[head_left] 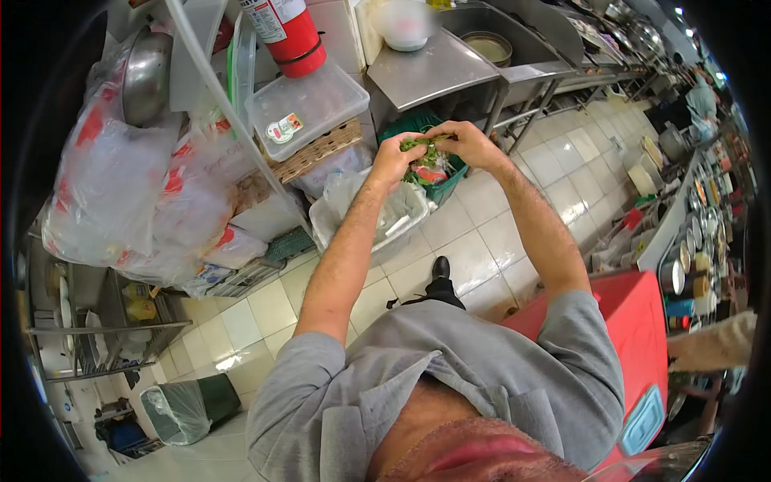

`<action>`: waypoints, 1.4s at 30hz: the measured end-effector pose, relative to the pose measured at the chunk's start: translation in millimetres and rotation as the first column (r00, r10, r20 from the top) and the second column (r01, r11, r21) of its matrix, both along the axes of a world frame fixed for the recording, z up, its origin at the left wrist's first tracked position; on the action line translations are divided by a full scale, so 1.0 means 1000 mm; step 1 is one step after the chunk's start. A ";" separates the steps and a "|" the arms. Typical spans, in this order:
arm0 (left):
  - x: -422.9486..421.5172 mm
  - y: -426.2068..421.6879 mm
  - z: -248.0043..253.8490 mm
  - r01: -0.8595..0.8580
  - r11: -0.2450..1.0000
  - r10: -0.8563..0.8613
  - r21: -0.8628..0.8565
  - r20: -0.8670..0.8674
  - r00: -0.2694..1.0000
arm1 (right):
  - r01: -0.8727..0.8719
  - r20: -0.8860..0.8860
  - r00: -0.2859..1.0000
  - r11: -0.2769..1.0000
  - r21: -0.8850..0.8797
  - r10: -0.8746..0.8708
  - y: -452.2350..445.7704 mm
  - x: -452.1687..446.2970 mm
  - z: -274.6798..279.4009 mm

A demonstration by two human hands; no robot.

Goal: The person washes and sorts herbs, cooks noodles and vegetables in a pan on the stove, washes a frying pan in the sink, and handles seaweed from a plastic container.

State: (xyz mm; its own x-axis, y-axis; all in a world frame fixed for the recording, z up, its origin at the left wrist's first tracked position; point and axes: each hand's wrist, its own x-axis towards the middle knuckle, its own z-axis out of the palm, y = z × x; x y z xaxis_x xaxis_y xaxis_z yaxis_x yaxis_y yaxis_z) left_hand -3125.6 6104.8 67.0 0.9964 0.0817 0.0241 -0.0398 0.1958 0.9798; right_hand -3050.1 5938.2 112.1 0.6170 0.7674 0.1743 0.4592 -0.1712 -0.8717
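Left grip (393, 161), right grip (469, 145) on green sprigs (418, 156), box sticker (283, 128) (too small to read)

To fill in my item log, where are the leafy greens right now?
In the head view, above centre, the leafy greens are held between the left hand and the right hand, seen against the green container.

Floor (562, 161) right of the green basket (451, 187) leaves room; the steel counter (434, 78) blocks ahead

A lined green bin (218, 398) stands on floor tiles (271, 308).
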 end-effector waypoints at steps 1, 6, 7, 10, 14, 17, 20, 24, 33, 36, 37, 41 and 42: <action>0.013 0.001 0.003 0.031 0.998 -0.031 -0.059 -0.015 0.999 | -0.015 -0.103 0.995 0.997 -0.070 0.008 0.003 0.020 0.004; 0.090 0.015 0.004 0.161 0.961 -0.169 0.224 0.016 0.985 | 0.035 -0.286 0.958 0.999 0.007 -0.032 0.011 0.116 -0.026; 0.104 0.015 0.001 0.156 0.963 -0.160 0.219 0.003 0.987 | 0.067 -0.289 0.955 0.998 -0.009 -0.066 0.014 0.133 -0.034; 0.130 0.007 0.010 -0.353 0.541 0.102 0.763 0.357 0.929 | 0.095 -0.340 0.935 0.995 -0.042 -0.104 0.023 0.165 -0.039; 0.174 -0.003 -0.019 -0.236 0.407 0.053 0.882 0.235 0.971 | 0.125 -0.514 0.850 0.992 -0.010 -0.113 0.025 0.195 -0.059; 0.197 0.009 -0.037 0.035 0.545 -0.015 0.838 -0.032 0.999 | 0.115 -0.636 0.768 0.993 0.009 -0.084 0.028 0.211 -0.066; 0.202 0.018 -0.036 0.054 0.561 -0.017 0.826 -0.054 0.998 | -0.064 -0.531 0.845 0.998 0.011 0.060 0.030 0.226 -0.088; 0.215 0.023 -0.046 0.206 0.582 -0.068 0.787 -0.205 0.976 | -0.133 0.070 0.988 0.991 -0.033 0.135 0.019 0.223 -0.085; 0.234 0.038 -0.062 0.388 0.734 -0.284 0.558 -0.268 0.921 | -0.164 0.510 0.803 0.936 -0.310 0.309 0.015 0.240 -0.090; 0.229 0.023 -0.028 0.356 0.714 -0.217 0.603 -0.293 0.931 | -0.130 0.489 0.820 0.929 -0.347 0.298 0.018 0.239 -0.086; 0.229 0.017 -0.023 0.305 0.652 -0.130 0.694 -0.294 0.947 | -0.101 0.470 0.835 0.920 -0.378 0.285 0.019 0.239 -0.083; 0.232 0.016 -0.031 0.305 0.528 -0.086 0.793 -0.307 0.948 | -0.132 0.445 0.845 0.923 -0.363 0.296 0.023 0.248 -0.099; 0.231 0.019 -0.035 0.325 0.530 -0.110 0.783 -0.316 0.942 | -0.176 0.335 0.890 0.910 -0.374 0.310 0.023 0.248 -0.097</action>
State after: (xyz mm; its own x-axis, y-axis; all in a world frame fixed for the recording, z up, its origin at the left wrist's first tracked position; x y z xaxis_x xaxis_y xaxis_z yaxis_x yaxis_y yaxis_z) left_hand -2894.4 6124.1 31.6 0.9673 -0.0864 -0.2383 0.1062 -0.7154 0.6906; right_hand -2801.7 5961.4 15.0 0.3406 0.9376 0.0701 0.8054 -0.2525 -0.5363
